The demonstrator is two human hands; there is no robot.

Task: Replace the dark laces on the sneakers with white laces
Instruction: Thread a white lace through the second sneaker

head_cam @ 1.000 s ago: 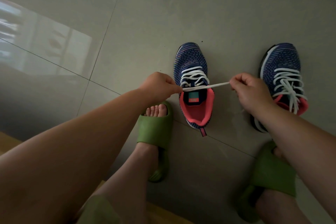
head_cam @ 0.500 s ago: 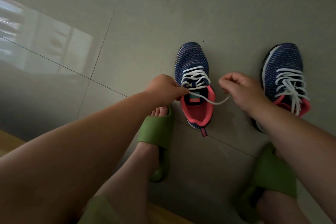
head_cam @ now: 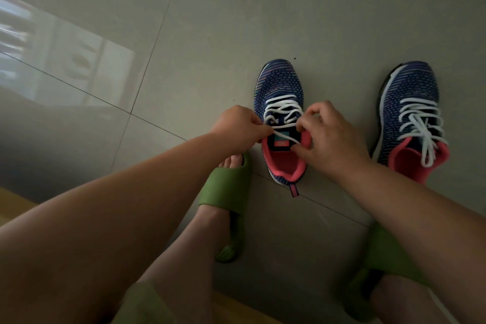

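On the grey tiled floor (head_cam: 210, 21), the far left holds only a pale window reflection, and along the bottom edge a strip of yellowish wood (head_cam: 15, 208) is cut off by the frame and by the person's left forearm. Next comes a green foam slide sandal (head_cam: 223, 192) on a foot, its heel end partly covered by the leg. The left hand (head_cam: 240, 126) is curled tight, thumb and finger pinching the white lace end (head_cam: 285, 138) beside the near sneaker's collar.

That navy knit sneaker with a coral lining (head_cam: 282, 102) stands upright on its sole, long axis running away from the person, toe pointing to the far side, heel tab nearest. Its white lacing crosses the upper eyelets (the lowest rows are hard to make out). The right hand (head_cam: 331, 137) hangs over the shoe's right side, hiding that edge of the collar; its fingers are bent around the lace, though exactly where they grip is covered.

Further right, apart from it, the second navy sneaker (head_cam: 413, 118) points the same way, fully laced in white, loose ends lying across its coral opening. Its heel is hidden behind the right forearm. At the lower right a second green sandal (head_cam: 389, 258) is mostly covered and dim.
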